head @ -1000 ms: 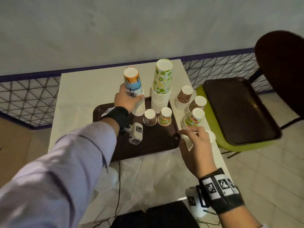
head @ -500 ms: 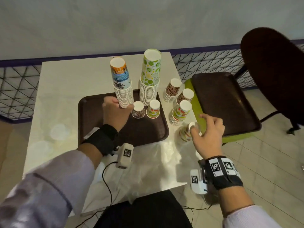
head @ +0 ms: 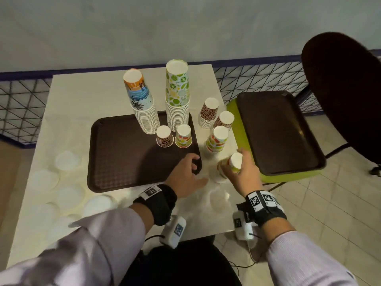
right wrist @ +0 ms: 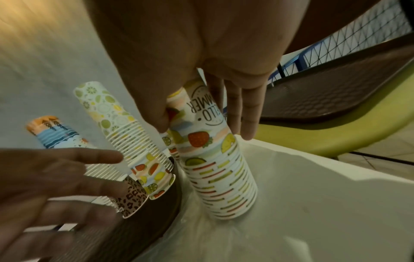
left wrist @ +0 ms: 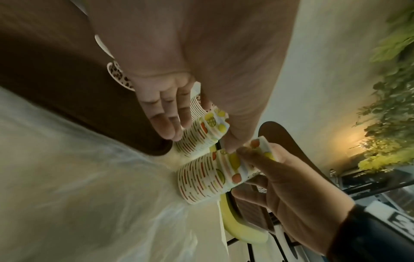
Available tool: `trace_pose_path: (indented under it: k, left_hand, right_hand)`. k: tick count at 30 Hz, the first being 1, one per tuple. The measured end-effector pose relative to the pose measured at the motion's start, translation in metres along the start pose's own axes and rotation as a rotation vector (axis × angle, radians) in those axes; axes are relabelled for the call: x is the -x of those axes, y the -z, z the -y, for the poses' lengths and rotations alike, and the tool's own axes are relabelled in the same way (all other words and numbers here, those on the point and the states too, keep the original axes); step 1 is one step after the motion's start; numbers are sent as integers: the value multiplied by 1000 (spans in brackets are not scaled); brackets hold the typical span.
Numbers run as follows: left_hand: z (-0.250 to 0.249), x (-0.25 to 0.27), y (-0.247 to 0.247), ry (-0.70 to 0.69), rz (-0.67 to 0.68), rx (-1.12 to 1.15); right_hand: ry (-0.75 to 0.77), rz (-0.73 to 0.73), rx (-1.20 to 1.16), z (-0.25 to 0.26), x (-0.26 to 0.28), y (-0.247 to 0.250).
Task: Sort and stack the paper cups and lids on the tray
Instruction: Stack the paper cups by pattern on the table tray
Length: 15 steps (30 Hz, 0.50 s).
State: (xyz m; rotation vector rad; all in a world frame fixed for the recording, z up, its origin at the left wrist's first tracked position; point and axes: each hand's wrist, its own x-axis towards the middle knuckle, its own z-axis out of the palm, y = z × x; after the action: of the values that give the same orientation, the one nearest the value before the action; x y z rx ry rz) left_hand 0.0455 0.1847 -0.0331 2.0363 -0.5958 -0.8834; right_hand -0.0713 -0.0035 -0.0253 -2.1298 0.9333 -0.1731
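Observation:
A brown tray (head: 123, 162) on the white table carries two tall cup stacks, a beach print one (head: 142, 106) and a lime print one (head: 177, 96). In front of them stand a single leopard cup (head: 164, 136) and a single fruit cup (head: 183, 136). My right hand (head: 232, 170) grips a short fruit print stack (head: 235, 159) (right wrist: 219, 168), which leans with its foot on the table right of the tray. My left hand (head: 193, 170) hovers with its fingers (left wrist: 165, 120) spread at the tray's front right corner, holding nothing.
Two leopard stacks (head: 210, 112) (head: 224, 120) and a fruit stack (head: 218, 139) stand off the tray to its right. White lids (head: 67, 161) lie on the table's left side. A second brown tray (head: 278, 131) rests on a green chair, with a dark chair (head: 340, 89) behind.
My left hand let go of the beach print stack and drew back to the tray's front right corner. My right hand closed round the short fruit stack and tipped it.

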Motion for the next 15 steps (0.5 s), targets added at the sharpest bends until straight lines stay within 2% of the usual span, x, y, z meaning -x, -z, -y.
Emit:
trace_pose_path:
  k: [2,4,8,12,15]
  left_hand:
    - [-7,-9,-18,13,40,-22]
    - [-14,-19,-36,51,79,-6]
    - [-19,-34,-70,144,138,0]
    - [-22,-38,-92,170,104,-54]
    - [-22,-39,-99,194,80,-5]
  right_hand:
    - [-21,-3,-45,-6,1,5]
    - [34,5,-89,-19,2,6]
    - [9,144,-185,-40,1,10]
    - [-59,273,-336,-62,-4,10]
    - [-76,328,-390,-71,-10,11]
